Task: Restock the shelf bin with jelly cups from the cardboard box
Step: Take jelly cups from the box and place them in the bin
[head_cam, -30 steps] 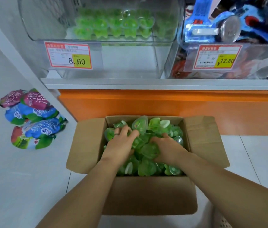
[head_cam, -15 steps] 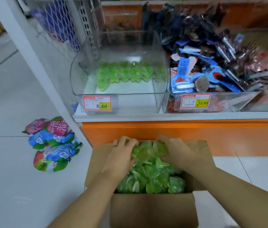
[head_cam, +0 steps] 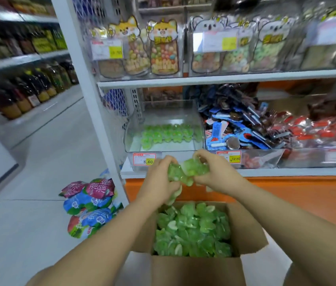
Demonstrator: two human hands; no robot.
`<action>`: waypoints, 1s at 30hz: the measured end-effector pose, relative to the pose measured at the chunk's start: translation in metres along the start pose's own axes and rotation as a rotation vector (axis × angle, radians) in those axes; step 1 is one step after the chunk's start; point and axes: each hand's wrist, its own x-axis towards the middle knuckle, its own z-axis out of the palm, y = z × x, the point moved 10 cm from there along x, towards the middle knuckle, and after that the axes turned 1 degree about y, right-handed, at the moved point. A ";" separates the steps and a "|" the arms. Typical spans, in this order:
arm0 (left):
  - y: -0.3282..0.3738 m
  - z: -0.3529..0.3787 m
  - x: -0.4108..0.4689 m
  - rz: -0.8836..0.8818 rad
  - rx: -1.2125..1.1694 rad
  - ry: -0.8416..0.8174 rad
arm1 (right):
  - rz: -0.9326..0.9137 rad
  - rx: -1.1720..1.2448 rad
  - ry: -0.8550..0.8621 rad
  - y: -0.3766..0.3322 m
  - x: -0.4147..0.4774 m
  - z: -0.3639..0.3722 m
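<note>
Raised out of the cardboard box (head_cam: 193, 271) since before, left hand (head_cam: 158, 178) and right hand (head_cam: 214, 172) both grip one clump of jelly cups (head_cam: 185, 172) just short of the open-topped shelf bin (head_cam: 131, 139)

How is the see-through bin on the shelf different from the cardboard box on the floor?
The bin is clear plastic; the cardboard box is brown. The bin sits on the shelf; the box sits below, on the floor. The bin holds only a few jelly cups at its back; the box is nearly full. Both hold green jelly cups.
</note>
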 end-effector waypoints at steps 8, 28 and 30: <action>0.078 -0.068 0.005 0.107 0.034 0.142 | -0.044 0.084 0.142 -0.047 -0.006 -0.065; -0.080 0.013 0.175 -0.005 0.055 -0.406 | 0.285 -0.019 -0.116 0.053 0.174 0.056; -0.091 0.024 0.174 -0.023 0.073 -0.474 | 0.303 -0.067 -0.228 0.059 0.176 0.066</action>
